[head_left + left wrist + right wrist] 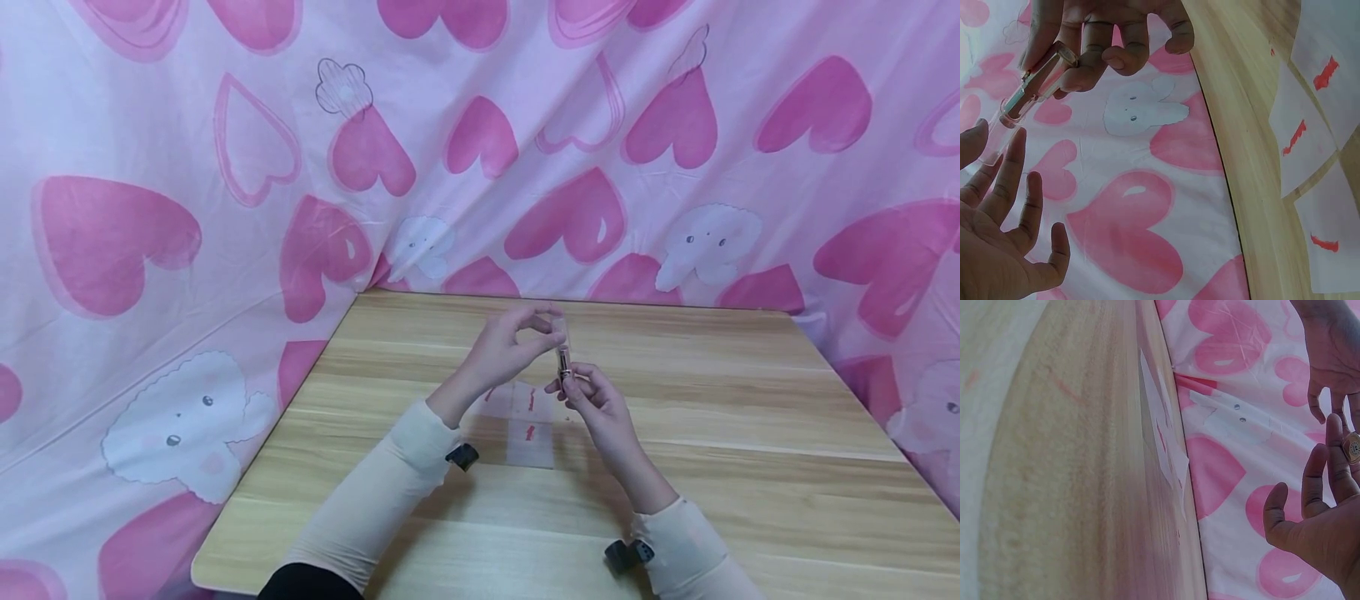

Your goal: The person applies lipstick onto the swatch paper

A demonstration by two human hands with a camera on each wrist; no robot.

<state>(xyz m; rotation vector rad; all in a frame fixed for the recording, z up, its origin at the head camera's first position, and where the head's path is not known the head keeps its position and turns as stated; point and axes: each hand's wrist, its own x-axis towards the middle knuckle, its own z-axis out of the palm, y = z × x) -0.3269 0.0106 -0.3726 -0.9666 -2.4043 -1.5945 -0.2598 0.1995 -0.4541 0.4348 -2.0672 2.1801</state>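
A slim lipstick [564, 362] with a dark, metallic body is held upright over the table. My right hand [603, 408] grips its lower end between thumb and fingers. Above it, my left hand [512, 343] pinches a clear cap [562, 327]. Seen from the left wrist, the lipstick [1034, 87] lies in line with the clear cap [999, 139], whose rim meets or overlaps it; how far it is over cannot be told. The right wrist view shows the lipstick's round gold-coloured base [1352, 449] at the frame edge.
Several white paper pieces [531, 446] with red smears lie on the wooden table [750, 433] beneath the hands. Tiny red specks sit beside them. A pink heart-patterned cloth [480, 217] hangs behind and left of the table. Black wrist cameras [628, 557] are strapped over the sleeves.
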